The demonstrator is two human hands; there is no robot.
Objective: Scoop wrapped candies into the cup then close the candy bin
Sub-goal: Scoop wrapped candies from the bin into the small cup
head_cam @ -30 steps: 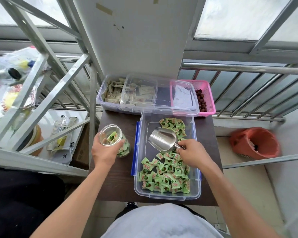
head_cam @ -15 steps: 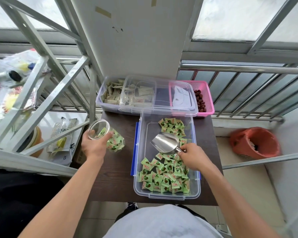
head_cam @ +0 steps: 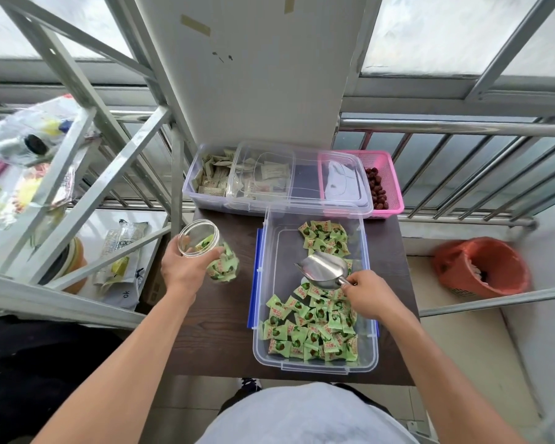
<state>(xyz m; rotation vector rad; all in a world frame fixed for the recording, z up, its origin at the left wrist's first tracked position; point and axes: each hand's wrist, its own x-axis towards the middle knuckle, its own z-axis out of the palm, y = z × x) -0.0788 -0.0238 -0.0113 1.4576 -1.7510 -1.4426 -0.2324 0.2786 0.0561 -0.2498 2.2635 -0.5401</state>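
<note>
A clear plastic candy bin (head_cam: 314, 363) stands open on the dark table (head_cam: 218, 331), holding several green wrapped candies (head_cam: 311, 331) at its near end and a smaller heap at its far end. My right hand (head_cam: 367, 294) grips the handle of an empty metal scoop (head_cam: 322, 270) over the bin's middle. My left hand (head_cam: 181, 270) holds a clear cup (head_cam: 205, 248) tilted to the left of the bin, partly filled with green candies. The bin's clear lid (head_cam: 298, 174) lies across the containers behind it.
Behind the bin sit a clear box of pale sachets (head_cam: 212, 181) and a pink basket (head_cam: 388, 184) with red dates. A metal frame (head_cam: 87, 174) stands close on the left, railings run behind, and an orange waste basket (head_cam: 481, 267) is on the floor right.
My left hand has moved the cup left, away from the bin, and tilted it more. The scoop has lowered and levelled out over the candies in my right hand.
</note>
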